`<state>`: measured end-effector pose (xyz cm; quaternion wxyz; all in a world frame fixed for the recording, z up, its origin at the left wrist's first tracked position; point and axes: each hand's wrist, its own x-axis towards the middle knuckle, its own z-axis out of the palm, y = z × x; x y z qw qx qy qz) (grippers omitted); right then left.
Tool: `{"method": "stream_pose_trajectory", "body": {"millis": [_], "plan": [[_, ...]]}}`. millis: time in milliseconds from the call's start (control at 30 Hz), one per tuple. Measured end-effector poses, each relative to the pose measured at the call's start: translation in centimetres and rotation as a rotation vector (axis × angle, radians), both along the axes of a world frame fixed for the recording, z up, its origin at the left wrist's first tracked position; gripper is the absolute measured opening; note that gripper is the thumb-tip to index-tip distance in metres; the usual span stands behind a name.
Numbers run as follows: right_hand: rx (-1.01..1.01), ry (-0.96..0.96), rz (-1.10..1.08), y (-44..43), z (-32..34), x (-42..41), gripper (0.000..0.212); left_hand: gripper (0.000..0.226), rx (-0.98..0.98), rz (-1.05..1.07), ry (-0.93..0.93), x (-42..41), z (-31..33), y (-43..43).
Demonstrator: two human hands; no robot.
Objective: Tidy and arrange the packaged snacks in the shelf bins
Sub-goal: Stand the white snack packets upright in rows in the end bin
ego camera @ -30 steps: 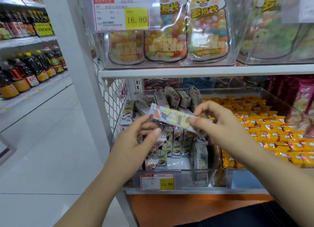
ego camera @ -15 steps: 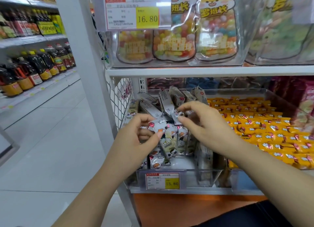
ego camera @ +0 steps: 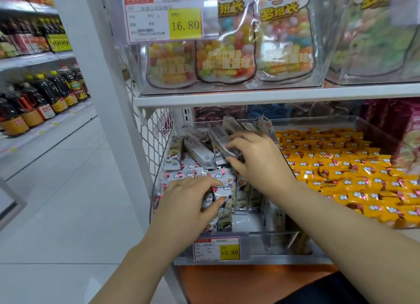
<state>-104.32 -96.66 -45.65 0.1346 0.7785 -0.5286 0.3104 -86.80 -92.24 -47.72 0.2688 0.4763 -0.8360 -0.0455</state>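
Reaching into the clear plastic shelf bin, my left hand pinches an upright silver-white cartoon-printed snack packet between thumb and fingertips in the front row; my right hand, further back, curls around a grey foil snack packet lying tilted on the heap; small orange wrapped sweets fill the neighbouring bin on the right; a yellow-and-white price label sits on the bin's front.
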Motion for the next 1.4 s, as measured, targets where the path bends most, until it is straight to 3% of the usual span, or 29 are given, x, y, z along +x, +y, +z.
{"method": "stream_pose_trajectory", "body": {"millis": [267, 500, 567, 633, 733, 867, 967, 1067, 1233, 1400], "plan": [[-0.123, -0.26, 0.14, 3.3, 2.1, -2.0, 0.021, 0.033, 0.068, 0.094, -0.077, -0.6, 0.1, -0.6], [-0.141, -0.152, 0.269, 6.8, 0.2, -4.3, 0.017, 0.027, 0.122, 0.078, -0.161, -0.2, 0.3, -0.9], [-0.171, -0.149, 0.298, 7.2, -0.4, -4.5, 0.016, 0.026, 0.047, 0.083, -0.062, -0.2, 0.5, -0.5], [-0.22, -0.143, 0.338, 7.6, -0.9, -4.6, 0.015, 0.028, 0.057, 0.074, 0.169, -0.4, 1.3, 0.3], [-0.263, -0.063, 0.439, 7.9, -1.3, -4.3, 0.017, 0.033, 0.394, 0.02, 0.569, -0.9, 3.0, 1.7], [-0.181, 0.047, 0.512, 7.9, -1.8, -3.2, 0.017, 0.052, 0.572, -0.045, 0.777, -1.0, 2.7, 1.6], [-0.087, 0.08, 0.553, 7.6, -1.6, -2.8, 0.021, 0.042, 0.645, -0.049, 0.927, -0.5, 2.3, 1.2], [-0.013, -0.061, 0.508, 7.7, -0.2, -2.6, 0.031, 0.029, 0.573, -0.124, 0.861, -0.1, 2.6, 1.3], [0.286, -0.501, 0.382, 7.9, 1.8, -1.8, 0.053, 0.059, 0.479, -0.283, 0.723, -1.4, 3.1, 2.7], [0.385, -0.448, 0.358, 7.9, 2.3, -1.6, 0.046, 0.062, 0.36, -0.195, 0.538, -1.5, 2.5, 2.3]]}}
